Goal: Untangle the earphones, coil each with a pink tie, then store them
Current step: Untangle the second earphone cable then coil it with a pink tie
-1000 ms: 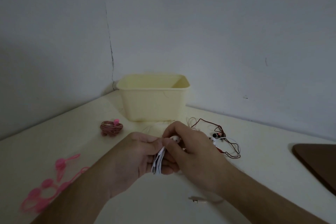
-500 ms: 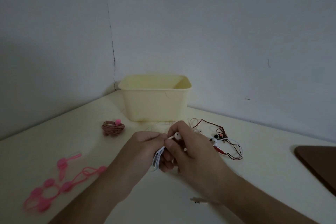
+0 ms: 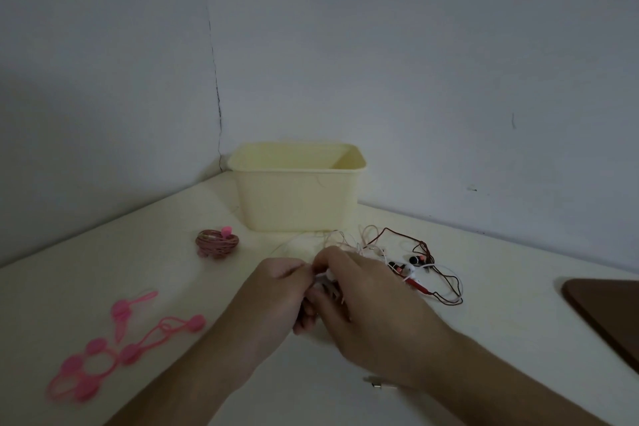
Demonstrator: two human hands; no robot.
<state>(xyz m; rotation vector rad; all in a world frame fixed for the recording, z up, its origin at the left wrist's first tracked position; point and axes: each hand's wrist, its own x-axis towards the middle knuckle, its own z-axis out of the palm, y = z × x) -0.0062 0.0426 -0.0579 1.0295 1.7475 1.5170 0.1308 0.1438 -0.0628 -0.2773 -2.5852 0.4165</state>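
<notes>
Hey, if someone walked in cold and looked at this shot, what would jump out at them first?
Probably the two hands meeting at the centre, the left hand and right hand both pinching a small bundle of white earphone cable. Behind them a pale yellow tub stands in the wall corner. The bright pink ties lie loose at the near left, and a dark red tangle of earphones sprawls to the right of the hands.

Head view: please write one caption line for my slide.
Both hands, left hand and right hand, coil white earphones before a yellow bin.
</notes>
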